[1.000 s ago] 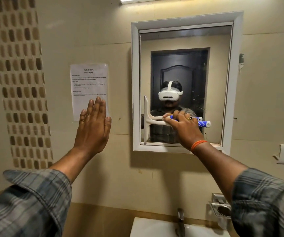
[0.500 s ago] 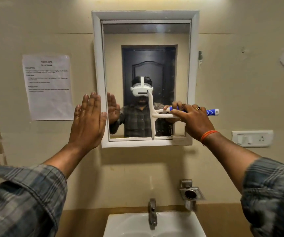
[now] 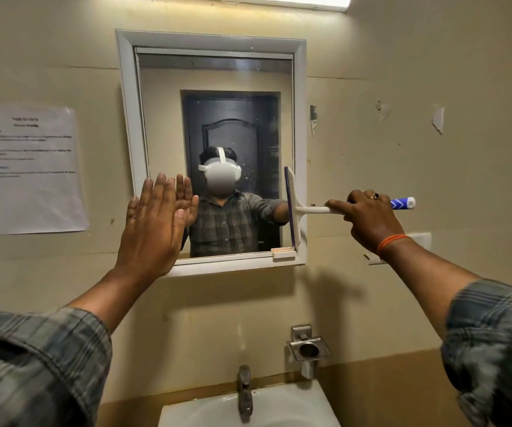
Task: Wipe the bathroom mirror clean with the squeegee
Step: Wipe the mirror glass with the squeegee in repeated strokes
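- Beige tiled wall [image 3: 402, 72] fills the background, lit by a tube light [image 3: 279, 0] at the top edge.
- Printed paper sheet [image 3: 29, 169] is stuck to the wall at far left.
- Left hand [image 3: 151, 229] is raised flat, fingers [image 3: 156, 195] released and extended together, in front of the lower left corner of the mirror [image 3: 214, 149]; contact with the glass cannot be determined.
- Mirror sits in a white frame [image 3: 128, 118] above the sink [image 3: 248, 411] and tap [image 3: 244, 392].
- Squeegee [image 3: 294, 208] stands with its blade vertical at the mirror's right edge, lower half, handle horizontal to the right.
- Right hand [image 3: 371, 220] is clenched around the squeegee handle.
- Metal holder [image 3: 308, 349] is fixed to the wall at lower right.
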